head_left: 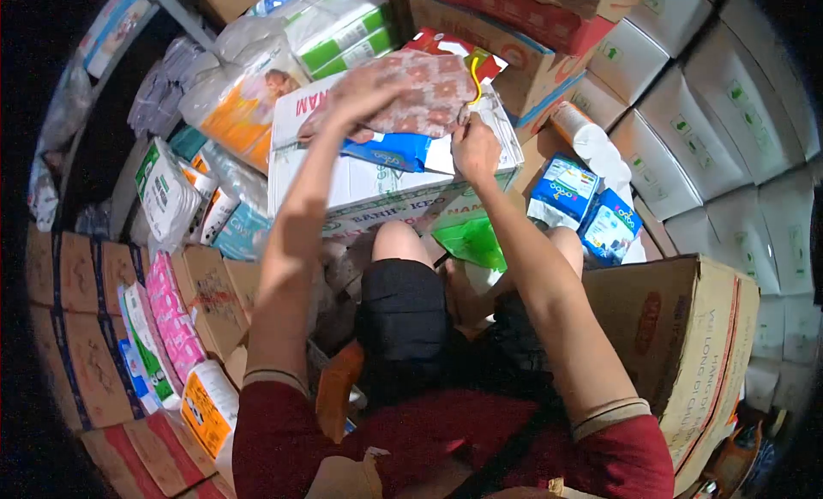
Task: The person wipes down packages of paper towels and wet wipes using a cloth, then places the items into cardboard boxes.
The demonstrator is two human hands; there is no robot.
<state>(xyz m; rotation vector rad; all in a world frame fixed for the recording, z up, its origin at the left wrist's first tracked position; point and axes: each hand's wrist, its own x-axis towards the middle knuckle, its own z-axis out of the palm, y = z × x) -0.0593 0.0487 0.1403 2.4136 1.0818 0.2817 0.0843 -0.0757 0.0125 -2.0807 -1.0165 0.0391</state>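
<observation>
A white carton (pixel 369 188) with printed lettering stands in front of my knees. On it lies a brown-and-white patterned item (pixel 424 92), soft-looking, with a yellow cord (pixel 475 79) at its right end. My left hand (pixel 364 96), blurred by motion, is over the left part of this item; its fingers are too smeared to read. At the item's lower right, my right hand (pixel 477 147) has its fingers closed near the cord's lower end; what they hold is hidden. A blue packet (pixel 390 150) lies below the patterned item, partly covered by it.
Wrapped white-and-green packs (pixel 343 36) stand behind the carton. Two blue packs (pixel 564 189) lie to its right. Stacked white boxes (pixel 669 156) line the right side, above a large open brown box (pixel 677 327). Brown cartons (pixel 90 280) and a pink pack (pixel 171 315) are at left.
</observation>
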